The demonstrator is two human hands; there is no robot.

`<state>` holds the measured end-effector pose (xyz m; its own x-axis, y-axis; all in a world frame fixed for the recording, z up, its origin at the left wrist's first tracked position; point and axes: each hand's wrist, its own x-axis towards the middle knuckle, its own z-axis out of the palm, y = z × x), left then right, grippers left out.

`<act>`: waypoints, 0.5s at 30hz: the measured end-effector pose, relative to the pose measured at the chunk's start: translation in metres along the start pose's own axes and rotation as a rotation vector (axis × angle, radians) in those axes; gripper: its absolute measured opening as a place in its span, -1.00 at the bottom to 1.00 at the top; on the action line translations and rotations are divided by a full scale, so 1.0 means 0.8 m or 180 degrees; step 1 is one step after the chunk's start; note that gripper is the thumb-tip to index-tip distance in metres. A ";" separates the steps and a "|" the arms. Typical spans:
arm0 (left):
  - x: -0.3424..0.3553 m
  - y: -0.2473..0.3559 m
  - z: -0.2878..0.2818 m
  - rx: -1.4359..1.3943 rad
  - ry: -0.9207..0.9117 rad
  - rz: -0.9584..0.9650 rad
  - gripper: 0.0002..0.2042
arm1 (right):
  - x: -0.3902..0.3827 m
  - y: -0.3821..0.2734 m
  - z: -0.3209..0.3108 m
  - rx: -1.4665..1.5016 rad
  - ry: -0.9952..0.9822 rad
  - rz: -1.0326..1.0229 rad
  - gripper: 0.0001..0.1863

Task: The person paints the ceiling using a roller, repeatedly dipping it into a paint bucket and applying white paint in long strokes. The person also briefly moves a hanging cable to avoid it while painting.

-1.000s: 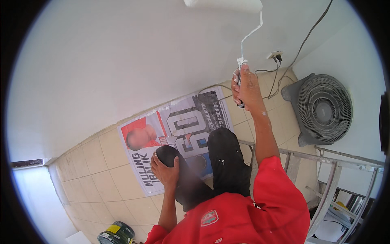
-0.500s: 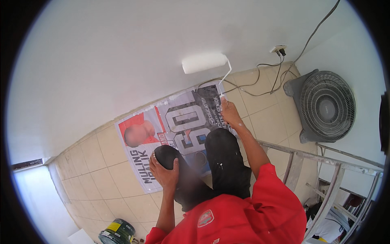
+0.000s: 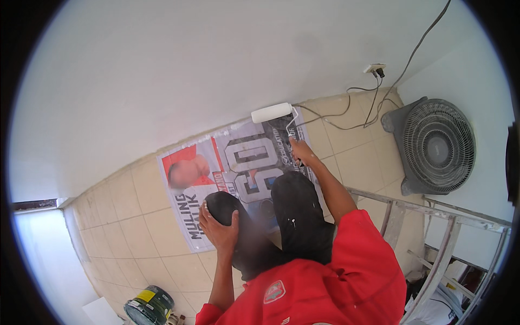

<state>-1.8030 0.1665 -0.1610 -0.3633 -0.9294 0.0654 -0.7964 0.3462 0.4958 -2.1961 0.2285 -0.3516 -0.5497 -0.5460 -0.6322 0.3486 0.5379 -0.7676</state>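
My right hand [image 3: 301,151] grips the handle of a paint roller [image 3: 271,112]. Its white sleeve lies against the white wall [image 3: 179,70], low down, just above the tiled floor [image 3: 135,216]. My left hand [image 3: 219,232] rests spread over my left knee [image 3: 222,203] in black trousers and holds nothing. I am bent over in a red shirt [image 3: 325,281]. A printed banner [image 3: 238,162] lies flat on the tiles under my legs, along the foot of the wall.
A grey box fan [image 3: 437,146] stands on the floor at the right. Cables run from a wall socket [image 3: 374,69] across the tiles. A metal ladder frame [image 3: 433,216] is at my right side. A dark paint can [image 3: 150,305] sits at the lower left.
My right arm has come down, drawing the roller down the wall from high up to just above the floor. My left hand has stayed on the knee.
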 end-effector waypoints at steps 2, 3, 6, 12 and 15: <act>-0.007 0.000 -0.006 0.0104 0.0072 0.0044 -0.04 | 0.021 -0.006 0.012 -0.0177 0.0032 -0.0139 -0.44; -0.009 -0.002 -0.002 0.0126 0.0055 0.0011 -0.02 | 0.034 0.001 0.007 -0.0220 0.0013 -0.0213 -0.46; -0.020 -0.004 0.014 0.0075 -0.0145 -0.0045 0.02 | 0.048 0.032 -0.029 0.0047 0.0044 0.0104 -0.54; -0.019 0.031 -0.033 0.0195 -0.0141 -0.0298 -0.02 | -0.055 -0.101 -0.033 0.0048 -0.0232 0.0090 -0.56; -0.015 0.074 -0.058 0.0059 -0.0476 -0.0170 -0.04 | -0.123 -0.153 -0.056 0.0353 -0.0087 0.0009 -0.49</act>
<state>-1.8230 0.1924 -0.0922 -0.3872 -0.9175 -0.0910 -0.8248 0.3006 0.4789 -2.2186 0.2453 -0.1907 -0.5282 -0.5626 -0.6360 0.4329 0.4659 -0.7717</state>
